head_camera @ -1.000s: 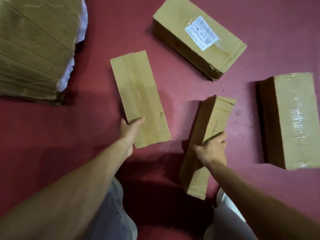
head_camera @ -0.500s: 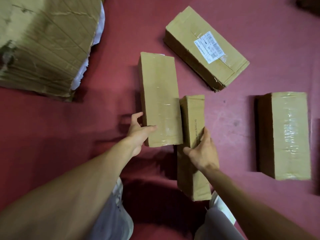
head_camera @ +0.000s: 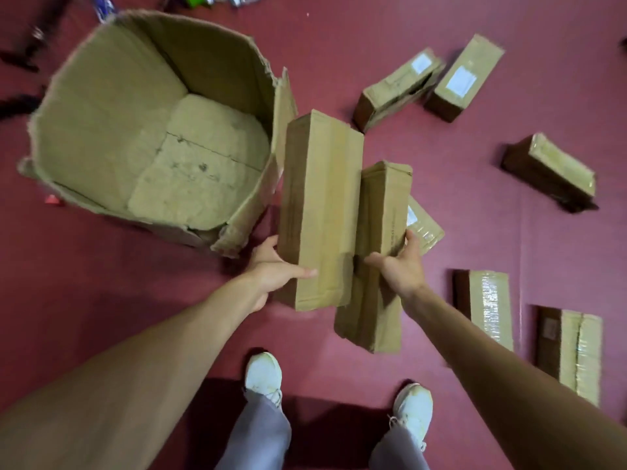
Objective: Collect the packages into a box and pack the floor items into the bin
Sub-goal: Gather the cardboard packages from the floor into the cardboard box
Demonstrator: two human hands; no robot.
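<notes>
My left hand (head_camera: 274, 271) grips the near end of a long cardboard package (head_camera: 319, 205), held up off the red floor. My right hand (head_camera: 400, 266) grips a second, narrower cardboard package (head_camera: 380, 252) beside it, slightly lower. Both packages hang just right of a large open cardboard box (head_camera: 101, 106) with torn walls; nothing lies inside it. Several more taped packages lie on the floor: a pair with white labels (head_camera: 431, 83) at the far right, one dark-sided (head_camera: 549, 171), one partly hidden behind the held package (head_camera: 424, 225), and two near my right arm (head_camera: 488, 307).
My two white shoes (head_camera: 263, 373) stand on the red floor (head_camera: 101, 283) below the packages. Small colourful items (head_camera: 210, 0) and dark objects (head_camera: 20, 59) lie beyond the big box at the top and left edges.
I have stood up and lifted both packages off the floor, side by side. The view has pulled back and now shows the open box's inside and more packages.
</notes>
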